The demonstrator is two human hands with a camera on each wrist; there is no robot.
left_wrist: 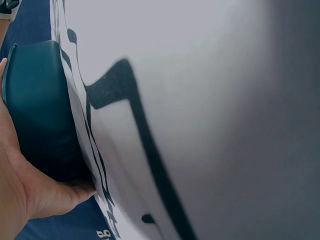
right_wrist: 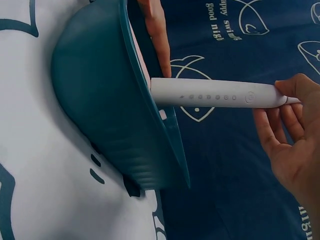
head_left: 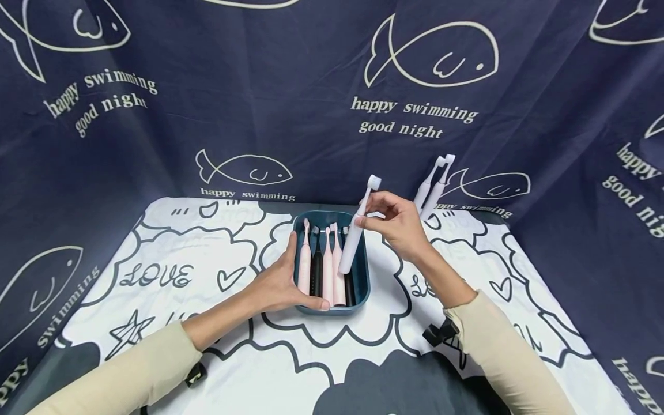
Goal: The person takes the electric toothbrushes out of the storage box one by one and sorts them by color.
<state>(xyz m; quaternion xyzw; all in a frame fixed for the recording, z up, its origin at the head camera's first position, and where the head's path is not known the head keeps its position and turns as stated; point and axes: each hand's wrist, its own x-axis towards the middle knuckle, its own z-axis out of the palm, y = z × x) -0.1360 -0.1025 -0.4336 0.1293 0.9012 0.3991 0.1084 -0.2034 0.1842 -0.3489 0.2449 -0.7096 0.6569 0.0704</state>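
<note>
Just below the centre of the head view, a box (head_left: 367,276) on the tablecloth (head_left: 207,242), with five toothbrushes (head_left: 328,271) side by side in it, brush ends toward the rear. Along its left side and front-left corner, the left hand (head_left: 284,283). Above its right part, slanting up to the right, another toothbrush (head_left: 353,243), in the right hand (head_left: 402,226). Right of that hand, near the tablecloth's rear edge, two more toothbrushes (head_left: 423,193) side by side. Behind, across the upper frame, a curtain (head_left: 321,104).

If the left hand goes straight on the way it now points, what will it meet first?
Probably the teal box: the left hand seems to rest against its left side, though exact contact is unclear.
</note>
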